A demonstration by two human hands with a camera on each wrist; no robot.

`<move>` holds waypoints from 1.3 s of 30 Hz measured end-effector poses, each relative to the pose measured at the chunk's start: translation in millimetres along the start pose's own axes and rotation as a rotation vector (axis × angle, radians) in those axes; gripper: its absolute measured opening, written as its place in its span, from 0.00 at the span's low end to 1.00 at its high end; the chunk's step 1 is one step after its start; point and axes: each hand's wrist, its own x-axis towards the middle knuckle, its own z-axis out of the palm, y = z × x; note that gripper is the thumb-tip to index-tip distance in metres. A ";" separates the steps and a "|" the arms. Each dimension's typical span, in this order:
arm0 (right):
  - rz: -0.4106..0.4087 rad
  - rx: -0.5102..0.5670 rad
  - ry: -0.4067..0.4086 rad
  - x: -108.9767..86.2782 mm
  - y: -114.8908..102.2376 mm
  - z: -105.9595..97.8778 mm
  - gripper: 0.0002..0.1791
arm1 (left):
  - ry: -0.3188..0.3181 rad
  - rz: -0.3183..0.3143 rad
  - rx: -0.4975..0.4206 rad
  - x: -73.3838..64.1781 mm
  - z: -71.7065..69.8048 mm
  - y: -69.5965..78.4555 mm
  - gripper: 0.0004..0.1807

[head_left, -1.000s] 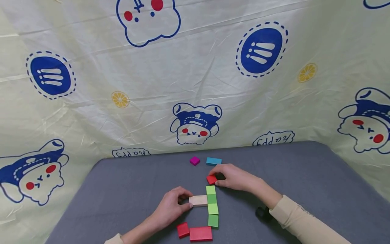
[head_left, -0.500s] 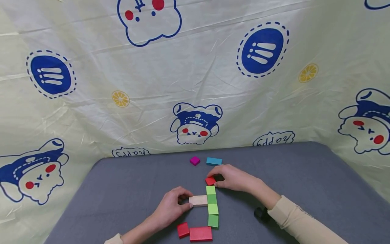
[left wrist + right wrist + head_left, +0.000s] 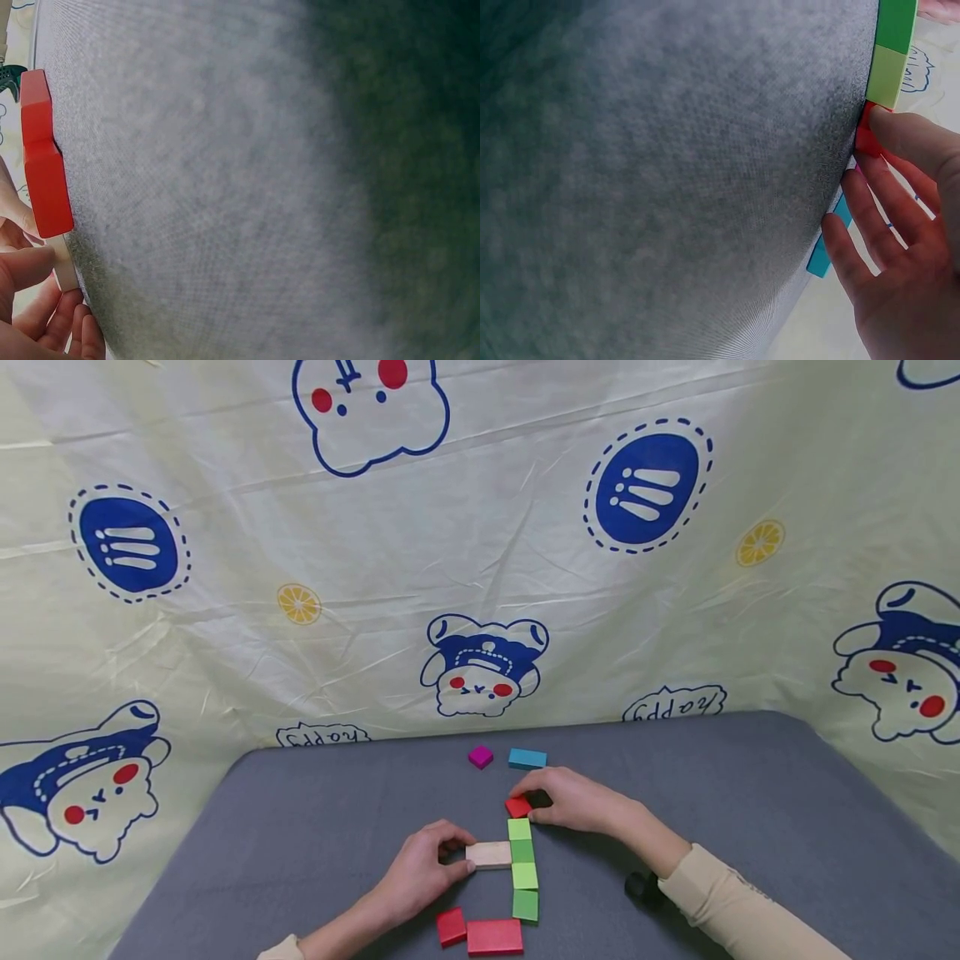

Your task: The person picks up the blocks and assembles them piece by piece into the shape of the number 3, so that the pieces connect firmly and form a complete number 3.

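My left hand pinches the left end of a pale wooden block, whose right end meets a column of green blocks. Between the thumb and fingers of my right hand is a small red block, right at the far end of that column. In the right wrist view the red block sits against a light green block, with the thumb over part of it. The left wrist view shows the thumb on the pale block.
A magenta block and a blue block lie at the back of the grey table. Near the front are a red square block and a red rectangular block. A printed curtain hangs behind the table.
My right hand has shifted the small red block slightly left and nearer, up to the far end of the green column. The left hand has stayed on the pale block.
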 end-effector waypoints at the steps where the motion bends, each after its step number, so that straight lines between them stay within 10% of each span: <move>1: 0.001 0.004 -0.004 -0.1 0.0 0.1 0.18 | -0.001 0.000 -0.001 -0.1 0.1 -0.1 0.11; 39: -0.024 0.045 0.100 -53.2 -44.3 15.8 0.16 | -0.026 -0.013 -0.016 -1.0 -2.9 1.8 0.11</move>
